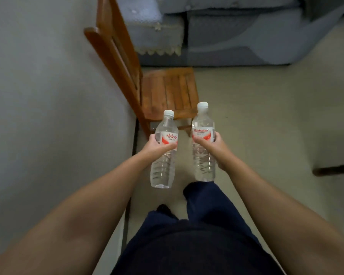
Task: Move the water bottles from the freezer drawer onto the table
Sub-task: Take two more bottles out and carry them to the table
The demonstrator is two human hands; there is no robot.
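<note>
Wall (38, 96) is running down the left side. Wooden chair (167, 92) is standing against it, slatted seat facing right, just ahead of the bottles.

Left hand (157, 145) is gripping the left bottle (164, 155) around the label band, fingers curled behind it, thumb lying across the front. Bottle is staying close to upright, tilted slightly, white cap up, clear with water inside, red-and-white label showing Chinese characters. It's hanging in the air, touching nothing else.

Right hand (216, 147) is gripping the right bottle (204, 147) the same way at the label, thumb wrapping across the front, fingers curling round the far side. This one is sitting upright, white cap up, label reading "Wahaha". Both bottles are hanging side by side, near each other but apart, over the pale floor (266, 126).

Below them, dark blue trousers (207, 205) are filling the bottom centre. Grey sofa (236, 36) with a lace-edged cover is sitting at the top, beyond the chair. A dark furniture leg (334, 169) is showing at the right edge.
</note>
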